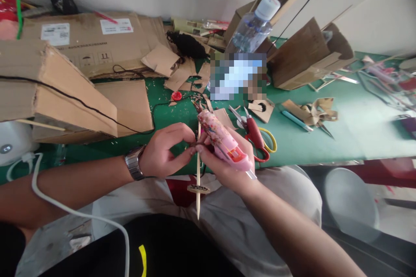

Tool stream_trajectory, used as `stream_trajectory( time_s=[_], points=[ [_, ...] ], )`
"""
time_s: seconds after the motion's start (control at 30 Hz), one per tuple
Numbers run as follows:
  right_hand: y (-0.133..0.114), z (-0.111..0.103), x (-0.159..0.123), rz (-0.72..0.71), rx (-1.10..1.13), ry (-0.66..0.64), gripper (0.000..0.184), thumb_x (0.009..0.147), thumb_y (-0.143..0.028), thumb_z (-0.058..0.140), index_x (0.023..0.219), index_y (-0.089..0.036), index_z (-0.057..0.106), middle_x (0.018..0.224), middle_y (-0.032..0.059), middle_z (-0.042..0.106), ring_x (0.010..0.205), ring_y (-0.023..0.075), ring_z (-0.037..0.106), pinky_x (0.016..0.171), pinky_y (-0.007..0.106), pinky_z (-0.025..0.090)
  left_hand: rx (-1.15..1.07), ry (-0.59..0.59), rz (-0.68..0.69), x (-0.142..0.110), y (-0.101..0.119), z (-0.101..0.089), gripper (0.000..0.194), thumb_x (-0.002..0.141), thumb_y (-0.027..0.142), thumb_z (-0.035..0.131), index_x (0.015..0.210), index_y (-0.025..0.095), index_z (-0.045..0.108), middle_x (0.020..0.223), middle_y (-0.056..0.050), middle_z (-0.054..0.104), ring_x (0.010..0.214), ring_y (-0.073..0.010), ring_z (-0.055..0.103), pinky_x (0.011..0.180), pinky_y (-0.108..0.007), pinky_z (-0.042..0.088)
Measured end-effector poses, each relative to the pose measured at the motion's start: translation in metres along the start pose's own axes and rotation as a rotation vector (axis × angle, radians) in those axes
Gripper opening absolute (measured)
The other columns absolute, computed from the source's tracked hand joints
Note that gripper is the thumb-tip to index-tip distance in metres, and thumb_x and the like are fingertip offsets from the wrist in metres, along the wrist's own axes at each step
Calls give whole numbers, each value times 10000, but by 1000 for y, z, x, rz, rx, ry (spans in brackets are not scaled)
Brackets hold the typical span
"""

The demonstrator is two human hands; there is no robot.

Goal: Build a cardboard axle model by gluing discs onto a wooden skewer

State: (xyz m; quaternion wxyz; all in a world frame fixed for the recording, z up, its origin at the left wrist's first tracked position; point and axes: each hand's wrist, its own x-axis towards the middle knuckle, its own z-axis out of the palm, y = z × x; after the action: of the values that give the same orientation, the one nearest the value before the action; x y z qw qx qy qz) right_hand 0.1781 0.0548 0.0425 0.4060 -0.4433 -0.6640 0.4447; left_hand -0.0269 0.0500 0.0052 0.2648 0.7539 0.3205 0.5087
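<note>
My left hand (167, 149), with a metal watch on its wrist, is closed in a pinch at a thin brown piece (196, 143) that looks like cardboard seen edge-on. A pointed wooden stick (198, 166) passes upright by this piece, between my hands. Lower on the stick sits a small cardboard disc (198, 188). My right hand (227, 166) is wrapped round a pink hot glue gun (219, 132), stained near its nozzle, with a clear glue stick (251, 175) poking from its back. The right thumb also touches the brown piece. My fingers partly hide the stick and the piece.
Scissors with red handles (255, 132) lie right of the glue gun. Cardboard boxes (74, 91) stand at left, and another cardboard box (305, 56) at back right. A water bottle (250, 26), black cord (186, 44), red cap (176, 95) and cardboard scraps (182, 75) crowd the green table (357, 125).
</note>
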Motion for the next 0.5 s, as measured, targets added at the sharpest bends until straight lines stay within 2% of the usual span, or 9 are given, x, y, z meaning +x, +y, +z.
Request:
stream_trajectory(
  time_s=[0.13, 0.27, 0.37, 0.5],
  points=[
    [1, 3, 1, -17, 93, 38, 146, 904, -239, 850, 895, -278, 710, 870, 1, 792, 777, 217, 760, 724, 391, 658, -37, 4, -62, -1, 0, 1, 101, 982, 223, 750, 1009, 210, 654, 906, -43, 721, 820, -173, 674, 745, -300, 550],
    [0, -1, 4, -8, 99, 2, 150, 906, -196, 831, 863, -262, 702, 922, 11, 813, 822, 211, 785, 765, 370, 664, -80, 40, -121, -3, -4, 2, 93, 1007, 242, 751, 1017, 202, 668, 906, -47, 721, 806, -170, 658, 732, -304, 531],
    [2, -4, 3, -13, 91, -14, 147, 889, -177, 830, 899, -258, 709, 980, 14, 825, 850, 202, 787, 780, 351, 649, -118, 31, -137, -4, -6, 1, 83, 1036, 260, 728, 1025, 194, 681, 920, -58, 730, 820, -171, 659, 726, -301, 522],
    [4, -4, 2, 14, 116, 0, 154, 868, -194, 841, 907, -250, 702, 948, 10, 819, 843, 199, 786, 796, 349, 649, -121, 2, -139, -4, -6, 0, 65, 1047, 242, 718, 1041, 192, 677, 944, -49, 719, 844, -158, 652, 745, -289, 511]
  ],
)
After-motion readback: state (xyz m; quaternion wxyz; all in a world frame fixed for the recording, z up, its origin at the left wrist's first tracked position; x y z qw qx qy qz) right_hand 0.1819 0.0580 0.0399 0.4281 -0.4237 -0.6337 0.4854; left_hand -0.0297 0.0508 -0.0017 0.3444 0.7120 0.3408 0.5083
